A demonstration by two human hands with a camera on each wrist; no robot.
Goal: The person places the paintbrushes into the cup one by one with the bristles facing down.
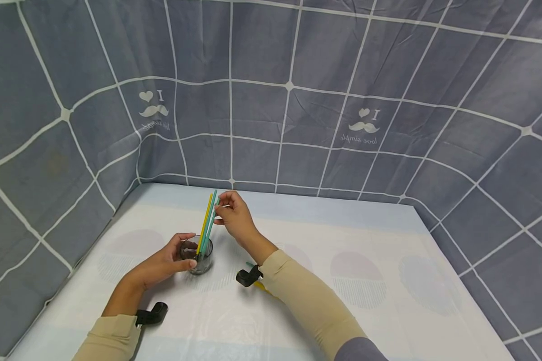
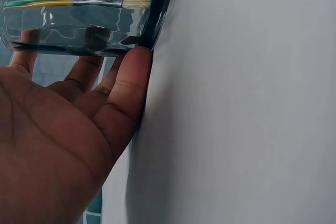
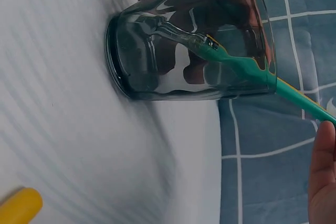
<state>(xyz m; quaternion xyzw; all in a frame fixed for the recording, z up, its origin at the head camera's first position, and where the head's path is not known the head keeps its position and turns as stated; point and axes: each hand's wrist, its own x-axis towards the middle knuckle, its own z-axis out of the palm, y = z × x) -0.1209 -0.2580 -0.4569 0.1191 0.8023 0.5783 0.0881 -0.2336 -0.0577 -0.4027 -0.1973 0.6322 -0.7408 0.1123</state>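
In the head view, my left hand [image 1: 160,264] holds a clear drinking glass [image 1: 207,264] that stands upright on the table, thumb and fingers on either side. A yellow paintbrush [image 1: 205,225] and what look like two green paintbrushes [image 1: 211,220] lean inside it, handles up. Bristle ends [image 2: 137,1] show through the glass near its base in the left wrist view. My right hand [image 1: 236,218] pinches a green handle near its top, above the rim. The right wrist view catches only part of that hand [image 3: 323,177], at the handle.
Under my right forearm a yellow handle [image 1: 260,286] and a green tip [image 1: 250,264] lie on the white patterned tablecloth [image 1: 307,301], mostly hidden by the sleeve. A grey checked curtain [image 1: 262,110] surrounds the table's back and sides.
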